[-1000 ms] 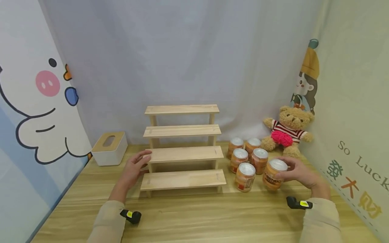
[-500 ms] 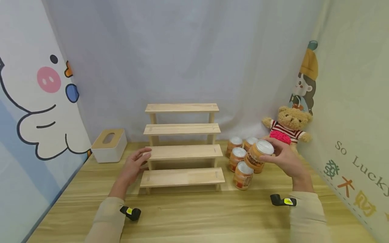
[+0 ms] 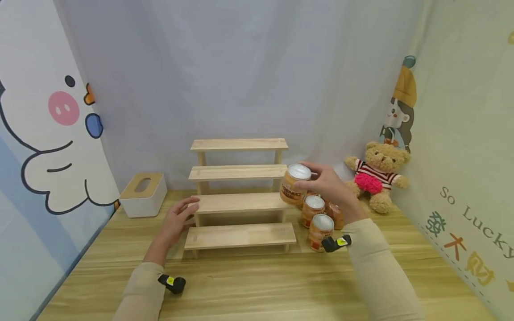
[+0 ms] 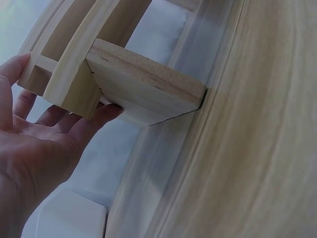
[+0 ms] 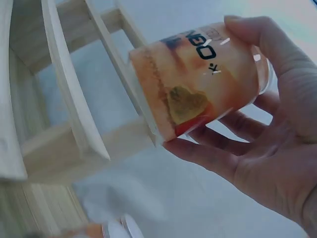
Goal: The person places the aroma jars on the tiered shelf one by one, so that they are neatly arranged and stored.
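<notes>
My right hand [image 3: 327,185] grips an orange-labelled can [image 3: 293,189] with a silvery lid, its thumb and fingers round the can's sides. The can is raised at the right end of the four-tier wooden shelf stand [image 3: 241,203], overlapping the ends of the middle tiers. In the right wrist view the can [image 5: 193,84] has dark lettering and a yellow heart shape. My left hand [image 3: 178,220] holds the stand's left end at the second tier from the bottom. In the left wrist view its fingers [image 4: 101,116] go round the board end [image 4: 74,91].
Several similar cans [image 3: 321,227] stand on the table right of the stand, partly hidden behind my right hand. A teddy bear [image 3: 377,174] sits at the back right. A white tissue box [image 3: 142,203] with a wooden top stands left. A grey curtain [image 3: 241,80] hangs behind.
My right hand has lifted the can from the table at the right and carried it left and up, over the other cans to the stand. My left hand has stayed put.
</notes>
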Demonstrator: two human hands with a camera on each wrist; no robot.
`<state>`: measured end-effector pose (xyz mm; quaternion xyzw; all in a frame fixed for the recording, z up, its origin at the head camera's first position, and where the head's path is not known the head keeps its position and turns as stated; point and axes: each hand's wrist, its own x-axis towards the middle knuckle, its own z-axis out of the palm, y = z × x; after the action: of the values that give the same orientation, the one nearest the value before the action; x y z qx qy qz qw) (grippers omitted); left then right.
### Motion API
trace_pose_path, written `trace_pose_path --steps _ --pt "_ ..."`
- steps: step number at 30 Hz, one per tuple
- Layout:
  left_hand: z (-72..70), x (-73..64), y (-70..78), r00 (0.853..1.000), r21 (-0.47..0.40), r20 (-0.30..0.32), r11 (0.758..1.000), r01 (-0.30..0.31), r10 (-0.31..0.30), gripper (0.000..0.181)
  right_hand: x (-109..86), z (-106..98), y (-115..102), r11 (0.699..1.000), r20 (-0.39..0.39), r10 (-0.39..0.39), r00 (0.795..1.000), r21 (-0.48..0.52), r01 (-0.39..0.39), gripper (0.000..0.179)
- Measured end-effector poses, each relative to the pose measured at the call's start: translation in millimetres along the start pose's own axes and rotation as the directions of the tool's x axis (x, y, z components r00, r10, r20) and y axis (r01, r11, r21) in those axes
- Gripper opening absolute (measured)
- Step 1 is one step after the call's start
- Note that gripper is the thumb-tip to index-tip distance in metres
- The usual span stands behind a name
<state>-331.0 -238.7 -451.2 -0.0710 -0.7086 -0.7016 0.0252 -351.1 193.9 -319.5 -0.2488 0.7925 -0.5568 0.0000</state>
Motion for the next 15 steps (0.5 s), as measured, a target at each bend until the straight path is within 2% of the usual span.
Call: trace_pose_path --steps 4,8,12,15 --pt "-1.5 0.7 0.1 1.000 0.022 0.011 1.000 -0.005 0.004 0.049 28.1 21 -11 0.999 0.012 -0.008 1.000 0.053 0.008 0.062" --pt "-3.0 1.5 -1.7 1.000 0.034 0.016 0.999 -0.004 0.004 0.050 50.8 42 -18 0.998 -0.025 0.015 1.000 0.057 -0.013 0.064" --pt "-2.2 -0.2 1.1 1.000 0.018 0.012 1.000 0.010 -0.011 0.050 67.1 61 -27 0.995 -0.081 0.061 0.995 0.088 -0.054 0.063" --pt "-1.4 -1.7 4.1 1.000 0.009 0.012 1.000 0.020 -0.020 0.050 76.5 72 -35 0.990 -0.091 0.070 0.993 0.129 -0.058 0.062"
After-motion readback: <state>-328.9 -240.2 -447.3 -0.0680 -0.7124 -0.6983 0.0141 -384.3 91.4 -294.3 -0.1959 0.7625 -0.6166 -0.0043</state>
